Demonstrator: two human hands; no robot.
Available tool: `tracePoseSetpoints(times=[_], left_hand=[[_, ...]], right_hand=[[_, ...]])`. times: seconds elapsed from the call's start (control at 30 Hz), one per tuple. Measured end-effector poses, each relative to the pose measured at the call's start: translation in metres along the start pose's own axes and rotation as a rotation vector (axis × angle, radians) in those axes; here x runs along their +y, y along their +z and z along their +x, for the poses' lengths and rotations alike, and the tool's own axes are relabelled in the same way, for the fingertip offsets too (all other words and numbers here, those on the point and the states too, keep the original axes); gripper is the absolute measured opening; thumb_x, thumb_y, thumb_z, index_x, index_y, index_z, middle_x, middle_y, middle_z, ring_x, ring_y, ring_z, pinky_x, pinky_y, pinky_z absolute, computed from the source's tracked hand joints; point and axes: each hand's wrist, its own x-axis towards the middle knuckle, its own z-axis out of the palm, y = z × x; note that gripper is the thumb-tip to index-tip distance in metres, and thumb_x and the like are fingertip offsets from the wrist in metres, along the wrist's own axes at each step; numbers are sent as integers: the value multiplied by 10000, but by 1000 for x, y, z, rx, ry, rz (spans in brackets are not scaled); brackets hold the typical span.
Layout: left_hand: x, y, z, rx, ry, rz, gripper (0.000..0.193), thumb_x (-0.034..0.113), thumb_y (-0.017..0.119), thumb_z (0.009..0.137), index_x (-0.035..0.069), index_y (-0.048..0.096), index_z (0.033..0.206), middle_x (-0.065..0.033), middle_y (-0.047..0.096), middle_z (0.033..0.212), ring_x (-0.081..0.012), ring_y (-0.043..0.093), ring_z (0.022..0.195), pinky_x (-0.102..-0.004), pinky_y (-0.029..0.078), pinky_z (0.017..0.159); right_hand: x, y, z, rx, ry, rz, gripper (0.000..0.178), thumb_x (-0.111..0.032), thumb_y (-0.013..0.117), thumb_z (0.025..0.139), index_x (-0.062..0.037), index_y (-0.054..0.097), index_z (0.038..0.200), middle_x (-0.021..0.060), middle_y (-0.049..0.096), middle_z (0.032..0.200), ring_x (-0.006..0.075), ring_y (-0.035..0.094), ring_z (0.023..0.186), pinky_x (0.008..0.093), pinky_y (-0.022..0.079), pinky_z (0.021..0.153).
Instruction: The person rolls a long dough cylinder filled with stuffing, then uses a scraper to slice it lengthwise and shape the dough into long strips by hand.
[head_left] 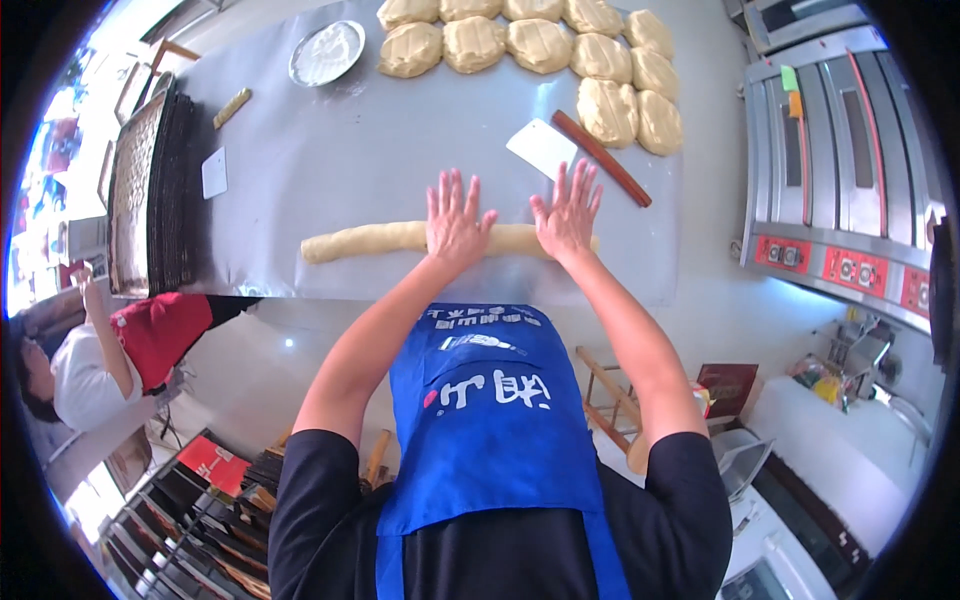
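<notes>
A long pale roll of dough (365, 242) lies crosswise on the metal table, close to its near edge. My left hand (457, 222) rests flat on the middle of the roll, fingers spread and pointing away from me. Farther right, my right hand (567, 215) presses on the roll near its right end, palm down with the fingers stretched out. Just beyond the right fingertips is a white dough scraper (541, 148). Beside the scraper lies a brown rolling pin (600, 158), set at a slant.
Several dough lumps (540, 45) fill the table's far right. A white bowl of flour (327, 53), a small dough piece (232, 108) and another scraper (215, 173) lie left. Stacked trays (150, 190) stand at the left edge, a person in red apron (160, 340) nearby. Ovens (850, 150) stand right.
</notes>
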Motion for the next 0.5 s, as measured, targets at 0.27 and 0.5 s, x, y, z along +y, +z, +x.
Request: tracePoseSetpoints(times=[0.27, 0.5], left_hand=[[-63, 6, -27, 36, -144, 38, 846, 610, 529, 1086, 81, 369, 1726, -318, 257, 1784, -483, 151, 1689, -635, 88, 1367], [-94, -19, -36, 184, -193, -33, 859, 605, 508, 1094, 84, 315, 1749, -272, 234, 1811, -410, 115, 1714, -610, 32, 1380]], right_hand=[[-44, 24, -16, -110, -75, -89, 914, -628, 467, 1107, -82, 183, 1784, 305, 54, 1835, 492, -7, 1706, 670, -14, 1349], [-91, 12, 0, 33, 1, 159, 924, -651, 417, 1120, -52, 173, 1779, 336, 55, 1823, 498, -25, 1703, 669, -39, 1345]])
